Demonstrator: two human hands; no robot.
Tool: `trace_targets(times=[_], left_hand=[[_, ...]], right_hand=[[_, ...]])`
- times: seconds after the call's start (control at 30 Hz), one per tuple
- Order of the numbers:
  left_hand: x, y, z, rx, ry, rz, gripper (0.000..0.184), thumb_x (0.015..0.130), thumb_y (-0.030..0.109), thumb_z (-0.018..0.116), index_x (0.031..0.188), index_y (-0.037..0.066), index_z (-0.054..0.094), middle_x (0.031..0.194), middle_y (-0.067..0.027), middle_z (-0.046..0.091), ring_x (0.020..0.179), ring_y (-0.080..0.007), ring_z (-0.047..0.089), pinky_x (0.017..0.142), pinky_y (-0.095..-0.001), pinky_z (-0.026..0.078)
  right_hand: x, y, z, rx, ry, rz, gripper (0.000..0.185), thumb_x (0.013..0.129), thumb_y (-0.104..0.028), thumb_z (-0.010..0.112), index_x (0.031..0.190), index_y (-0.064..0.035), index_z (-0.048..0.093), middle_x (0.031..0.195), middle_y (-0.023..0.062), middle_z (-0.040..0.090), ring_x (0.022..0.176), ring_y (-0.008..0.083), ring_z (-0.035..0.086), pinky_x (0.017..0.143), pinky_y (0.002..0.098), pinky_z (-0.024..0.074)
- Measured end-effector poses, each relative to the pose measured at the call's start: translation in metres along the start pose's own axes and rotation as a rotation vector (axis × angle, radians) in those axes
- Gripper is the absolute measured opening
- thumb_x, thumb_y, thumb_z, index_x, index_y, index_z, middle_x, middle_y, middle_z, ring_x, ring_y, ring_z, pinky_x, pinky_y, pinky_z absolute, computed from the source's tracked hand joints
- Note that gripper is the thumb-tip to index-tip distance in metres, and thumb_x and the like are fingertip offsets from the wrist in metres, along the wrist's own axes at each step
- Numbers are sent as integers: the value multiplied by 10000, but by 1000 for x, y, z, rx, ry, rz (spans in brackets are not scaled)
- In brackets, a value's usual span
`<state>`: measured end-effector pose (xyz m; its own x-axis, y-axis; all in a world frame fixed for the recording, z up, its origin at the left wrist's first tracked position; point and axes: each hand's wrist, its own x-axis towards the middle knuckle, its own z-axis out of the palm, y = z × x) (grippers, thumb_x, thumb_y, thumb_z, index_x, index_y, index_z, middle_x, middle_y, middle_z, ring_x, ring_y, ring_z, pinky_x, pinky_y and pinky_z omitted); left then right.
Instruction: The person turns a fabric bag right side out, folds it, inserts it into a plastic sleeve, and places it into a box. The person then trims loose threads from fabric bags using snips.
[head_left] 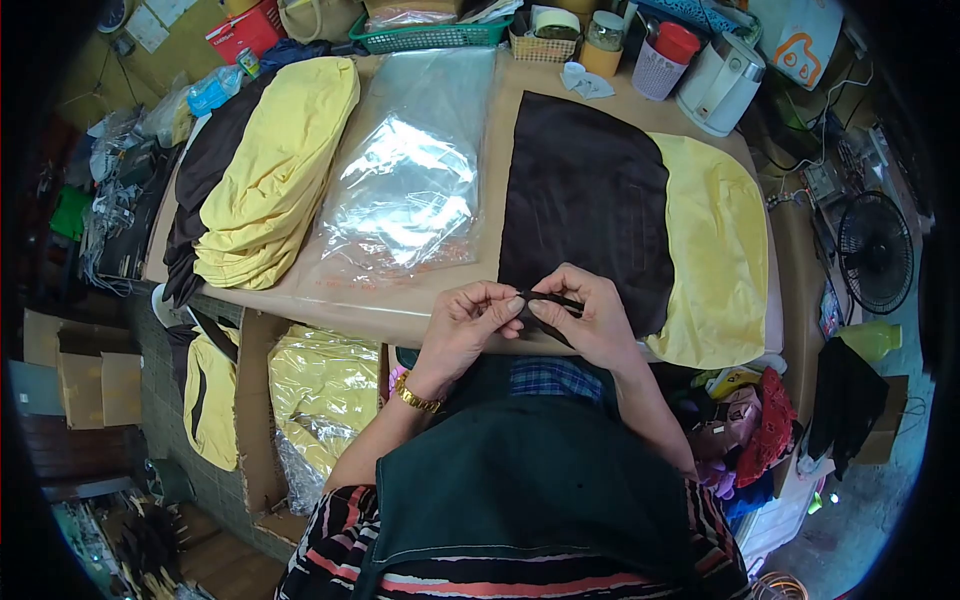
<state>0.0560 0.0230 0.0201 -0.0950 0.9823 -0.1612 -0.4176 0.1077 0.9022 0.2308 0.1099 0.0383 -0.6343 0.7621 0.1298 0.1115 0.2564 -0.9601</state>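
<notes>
At the table's front edge, my left hand [476,314] and my right hand [584,312] meet with thumbs and fingers pinched closed. Between them is the near edge of a dark brown fabric piece [585,200], which lies spread beyond my hands. A narrow dark shape runs along my right fingers; whether it is a fold of the cloth or a small tool, I cannot make out. Yellow fabric [715,250] lies flat to the right, partly under or joined to the dark piece.
Clear plastic bags [405,170] lie left of the dark piece, beside a stack of yellow fabric pieces [285,165]. A white kettle [722,85], a lidded jar [603,45] and a green basket [430,38] line the back. Below left stands a carton [258,420] holding bagged yellow fabric.
</notes>
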Motion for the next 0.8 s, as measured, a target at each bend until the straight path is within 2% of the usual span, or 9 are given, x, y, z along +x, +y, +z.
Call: trace_targets(times=[0.17,0.27,0.33,0.4,0.43,0.53,0.6,0.67,0.8], left_hand=[[-4,3,4,37,-9,-18,153,890,107,678,1004,6,661,840,-40,678,685,-75,613,615,-211,503],[-7,5,3,200,23,59,79,887,92,683,900,16,662,730,17,602,644,-30,517,569,-178,408],[-10,3,-17,146,209,433,200,923,144,643,754,42,616,715,14,539,671,-40,463,576,-174,357],[-20,23,-56,-528,255,298,324,978,264,554,723,63,557,755,-16,536,713,-63,469,605,-172,361],[-23,23,-73,-529,260,295,324,978,264,554,723,63,557,755,-16,536,713,-63,469,605,-172,361],[-23,14,-90,-64,359,200,392,1008,381,452,954,22,601,848,-56,588,698,-88,545,572,-191,407],[-18,8,-54,188,146,-141,485,1007,412,431,1204,-21,527,913,-92,624,683,-116,618,531,-222,459],[-11,-3,-23,337,139,-157,565,1004,418,430,1333,-42,433,945,-121,638,647,-142,652,503,-242,488],[6,-15,-19,595,-71,-182,317,963,312,562,946,3,628,681,-36,616,516,-76,552,481,-225,436]], right_hand=[[1,9,-2,161,-39,27,173,824,-115,727,895,20,644,810,90,635,762,114,608,677,271,474],[7,20,-6,46,44,46,295,816,-206,742,1002,-5,631,844,114,636,764,182,647,699,305,501],[7,25,-13,-752,331,-70,483,796,-321,744,1139,-25,577,908,146,639,778,289,665,711,364,523],[4,51,-22,-841,291,9,600,787,-395,724,1221,-32,522,968,161,640,803,356,652,710,417,523],[3,56,-23,-861,287,5,578,799,-383,715,1215,-28,529,976,160,643,805,346,655,705,413,523],[5,65,-22,-909,319,-58,534,804,-343,720,1193,-16,554,964,152,655,729,300,645,656,385,518],[6,66,-21,-937,351,-113,513,798,-313,734,1177,-8,572,944,144,664,651,264,632,613,361,514],[6,65,-21,-945,339,-80,518,809,-324,723,1186,-6,565,941,145,668,686,280,644,637,371,521],[4,61,-22,-964,320,-45,539,817,-343,711,1204,-4,550,980,153,662,749,317,654,670,390,525]])
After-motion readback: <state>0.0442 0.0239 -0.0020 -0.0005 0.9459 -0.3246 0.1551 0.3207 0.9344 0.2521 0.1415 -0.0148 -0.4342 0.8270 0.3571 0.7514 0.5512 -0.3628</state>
